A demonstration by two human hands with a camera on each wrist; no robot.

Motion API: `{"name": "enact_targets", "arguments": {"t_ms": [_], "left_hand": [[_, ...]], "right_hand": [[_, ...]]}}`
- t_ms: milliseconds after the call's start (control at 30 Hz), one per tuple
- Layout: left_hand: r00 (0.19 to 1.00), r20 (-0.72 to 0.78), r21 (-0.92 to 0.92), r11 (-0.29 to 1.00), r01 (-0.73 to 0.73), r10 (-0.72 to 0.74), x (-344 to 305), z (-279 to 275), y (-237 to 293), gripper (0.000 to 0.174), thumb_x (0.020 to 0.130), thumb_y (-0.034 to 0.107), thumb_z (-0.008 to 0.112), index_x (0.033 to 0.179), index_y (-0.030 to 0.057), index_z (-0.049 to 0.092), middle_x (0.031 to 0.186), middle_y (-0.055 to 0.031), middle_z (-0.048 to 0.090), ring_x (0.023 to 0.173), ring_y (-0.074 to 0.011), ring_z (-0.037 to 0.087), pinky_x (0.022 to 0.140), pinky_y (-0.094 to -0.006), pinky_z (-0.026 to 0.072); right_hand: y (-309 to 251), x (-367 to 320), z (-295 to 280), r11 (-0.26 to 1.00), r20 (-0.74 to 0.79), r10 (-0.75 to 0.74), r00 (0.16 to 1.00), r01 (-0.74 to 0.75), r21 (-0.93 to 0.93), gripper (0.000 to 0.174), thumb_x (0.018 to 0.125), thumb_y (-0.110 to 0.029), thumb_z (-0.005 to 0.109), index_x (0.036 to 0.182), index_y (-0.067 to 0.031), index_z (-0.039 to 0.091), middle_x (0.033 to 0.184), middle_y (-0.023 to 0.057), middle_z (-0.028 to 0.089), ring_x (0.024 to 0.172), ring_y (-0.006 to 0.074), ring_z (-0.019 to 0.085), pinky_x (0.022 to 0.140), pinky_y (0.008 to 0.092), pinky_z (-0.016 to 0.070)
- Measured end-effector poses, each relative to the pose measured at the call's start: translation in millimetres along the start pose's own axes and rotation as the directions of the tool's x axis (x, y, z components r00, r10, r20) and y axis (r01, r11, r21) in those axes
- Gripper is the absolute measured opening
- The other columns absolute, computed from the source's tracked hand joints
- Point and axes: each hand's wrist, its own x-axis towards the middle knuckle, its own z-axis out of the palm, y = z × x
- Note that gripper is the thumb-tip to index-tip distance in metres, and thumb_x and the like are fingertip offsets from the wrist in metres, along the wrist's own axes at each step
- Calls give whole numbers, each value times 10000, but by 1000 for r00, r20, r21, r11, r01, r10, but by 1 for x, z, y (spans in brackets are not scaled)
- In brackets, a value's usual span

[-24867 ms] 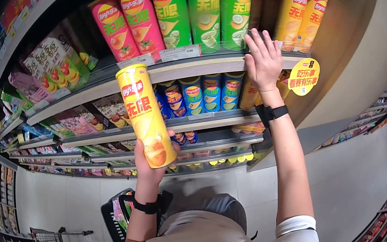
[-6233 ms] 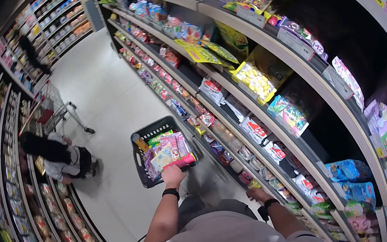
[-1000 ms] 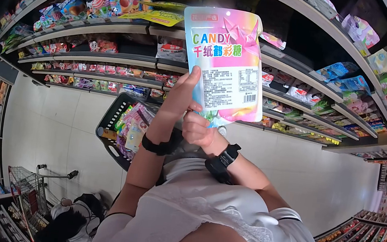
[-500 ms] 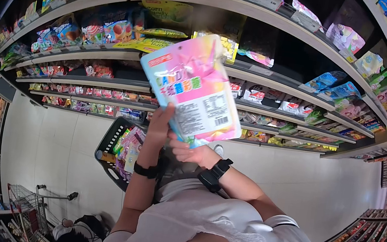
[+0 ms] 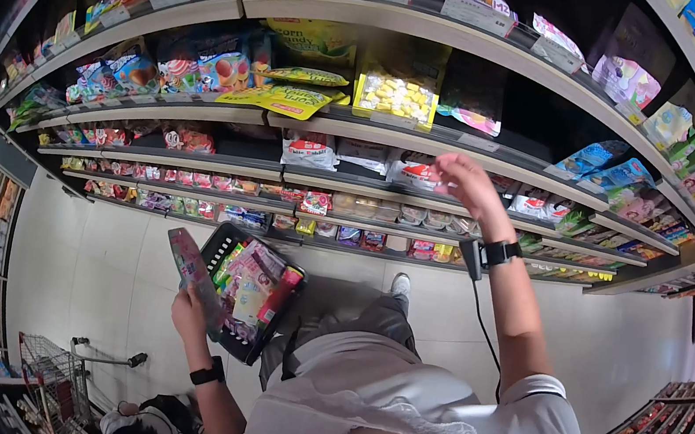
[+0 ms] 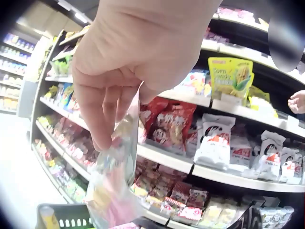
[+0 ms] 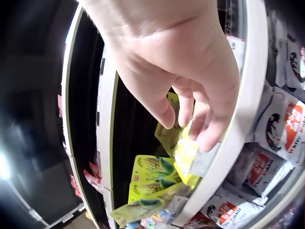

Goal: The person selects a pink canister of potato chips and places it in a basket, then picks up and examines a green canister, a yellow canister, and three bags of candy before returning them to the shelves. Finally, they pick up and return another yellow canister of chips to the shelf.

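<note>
In the head view my left hand [image 5: 190, 316] pinches the top of a candy pouch [image 5: 189, 259], seen edge-on and tilted beside a black basket [image 5: 224, 240]. The left wrist view shows the pouch [image 6: 114, 186] hanging from the fingers of my left hand [image 6: 128, 62]. My right hand [image 5: 469, 185] holds nothing and is in front of the shelves, its fingers loosely bent. From the right wrist, my right hand [image 7: 186, 71] is near a yellow-edged candy pack [image 7: 187, 151]; whether they touch I cannot tell.
Curved shelves [image 5: 549, 170] of candy bags span the front. Packs fill the basket, among them a pink-red one [image 5: 281, 295]. A shopping cart [image 5: 48, 357] and another person [image 5: 150, 420] are at the lower left. A shoe [image 5: 401, 285] shows on the floor.
The pouch has moved from in front of the shelves down and left to the basket's side, in my left hand. My right hand has let go of it and moved up and right.
</note>
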Motion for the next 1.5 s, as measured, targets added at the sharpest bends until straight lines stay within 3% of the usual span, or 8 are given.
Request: {"name": "enact_targets", "arguments": {"t_ms": [33,200,467,633,733,1000,1233,1500], "left_hand": [[1000,18,-78,997,-9,11,2,15,-9,492,1026,411,449,1054,-14,696,894,-258,693,832,-481,650,717,-533,508],[867,497,-380,907,183,34,-8,93,-27,389,1001,325,543,1234,40,668,969,-108,716,737,-200,694,642,-316,549],[761,559,-403,910,-98,329,-66,101,38,456,971,395,570,1205,17,672,1019,-244,716,989,-366,697,863,-406,536],[691,672,-246,960,-131,266,-80,114,29,595,978,523,514,1200,-7,669,1052,-277,698,1052,-401,670,922,-433,504],[702,690,-240,971,-8,176,-83,109,30,689,970,590,482,1186,-37,668,1073,-295,687,1087,-414,652,952,-438,484],[691,692,-293,956,0,212,-78,112,27,709,963,611,475,1211,-28,658,1124,-305,670,1123,-425,631,979,-434,469],[691,655,-372,926,-59,307,-65,117,31,580,966,503,557,1202,-18,657,1092,-284,685,1067,-401,659,923,-431,502],[547,493,-869,355,345,676,-20,24,198,430,1037,248,537,1387,1,492,1219,-128,654,1099,-219,649,957,-333,514]], "right_hand": [[-10,14,-1,986,30,-92,995,87,140,159,992,-159,598,1121,-67,594,997,54,671,894,150,668,803,325,572],[-57,85,12,967,-195,-254,947,249,-51,494,895,-172,701,1325,-46,492,1204,109,585,1147,186,560,974,378,461],[-66,144,24,971,-283,-46,958,-25,-240,1047,780,-267,817,1485,161,171,1433,295,404,1365,338,392,1103,445,342],[-63,148,24,974,-199,-42,979,-4,-225,685,765,-323,859,1246,57,553,1182,150,647,1131,251,592,984,439,426],[-69,132,30,973,-126,-122,985,93,-210,502,796,-203,842,1153,64,612,1021,131,703,945,199,679,834,307,529],[-52,164,-20,988,-388,-148,910,153,-19,187,927,-166,669,971,16,664,953,132,702,879,255,694,757,430,567],[-49,76,-17,844,-305,-253,918,363,395,321,1015,-158,578,1284,3,508,1227,146,649,1087,260,672,906,418,575],[-10,-48,80,905,-33,-231,972,227,360,313,1004,-133,582,1280,16,576,1136,98,699,962,149,695,840,299,569]]}}
